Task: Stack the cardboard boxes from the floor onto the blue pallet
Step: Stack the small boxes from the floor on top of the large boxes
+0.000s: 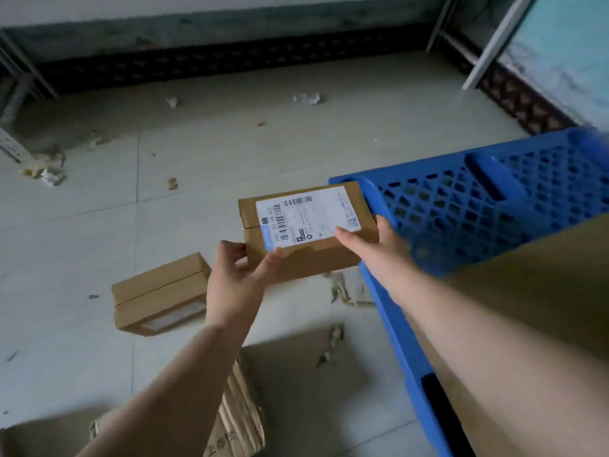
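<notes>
I hold a small cardboard box with a white shipping label in the air at the blue pallet's near-left corner. My left hand grips its lower left corner. My right hand grips its right end, thumb on the label. The blue pallet is a plastic grid reaching right and back. A large cardboard box lies on its near part, behind my right arm. A second small cardboard box rests on the floor to the left of my left hand.
Flattened cardboard and a torn corrugated piece lie on the tiled floor below my arms. Paper scraps litter the floor further back. Metal rack legs stand at the back right, and a wall runs along the back.
</notes>
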Tool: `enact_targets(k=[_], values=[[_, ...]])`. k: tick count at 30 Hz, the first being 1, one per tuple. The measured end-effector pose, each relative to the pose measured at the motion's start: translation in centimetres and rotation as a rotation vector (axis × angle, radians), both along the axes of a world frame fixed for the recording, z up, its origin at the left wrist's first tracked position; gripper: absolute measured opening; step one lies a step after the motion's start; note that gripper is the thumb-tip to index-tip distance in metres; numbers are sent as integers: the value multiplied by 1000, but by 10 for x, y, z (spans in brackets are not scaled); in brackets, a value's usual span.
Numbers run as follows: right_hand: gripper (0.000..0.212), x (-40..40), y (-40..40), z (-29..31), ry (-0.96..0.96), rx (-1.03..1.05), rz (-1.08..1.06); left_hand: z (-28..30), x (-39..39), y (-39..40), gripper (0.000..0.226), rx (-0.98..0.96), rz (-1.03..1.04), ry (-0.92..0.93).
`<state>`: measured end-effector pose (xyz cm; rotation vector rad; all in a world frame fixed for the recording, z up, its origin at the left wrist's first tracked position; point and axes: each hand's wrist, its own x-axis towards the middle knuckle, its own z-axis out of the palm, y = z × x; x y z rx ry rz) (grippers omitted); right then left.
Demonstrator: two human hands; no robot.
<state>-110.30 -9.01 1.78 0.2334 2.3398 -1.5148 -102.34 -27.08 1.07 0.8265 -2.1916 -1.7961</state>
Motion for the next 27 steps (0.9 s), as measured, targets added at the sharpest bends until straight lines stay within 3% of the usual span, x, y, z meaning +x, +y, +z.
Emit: enact_targets(k=[3, 5, 7, 12, 15, 17, 19, 27], values=[[42, -11, 67, 38, 51, 26, -112, 34, -25, 60, 24, 67, -75, 16], [30, -16, 113, 59, 104, 42, -181, 53, -41, 100, 35, 129, -137, 13], [35, -19, 158, 76, 134, 21, -270, 70, -53, 143, 58, 128, -227, 12], [54, -20, 256, 107, 134, 77, -453, 89, -67, 236, 64, -30, -511, 60], [48, -19, 310, 116, 122, 189, -546, 95, -72, 289, 81, -76, -570, 85], [56, -20, 340, 119, 157, 258, -552, 97, -77, 319, 87, -110, -607, 110], [66, -22, 365, 119, 174, 288, -570, 96, -85, 344, 86, -84, -643, 129], [63, -33, 438, 113, 134, 276, -620, 84, -91, 414, 78, 111, -679, 29]])
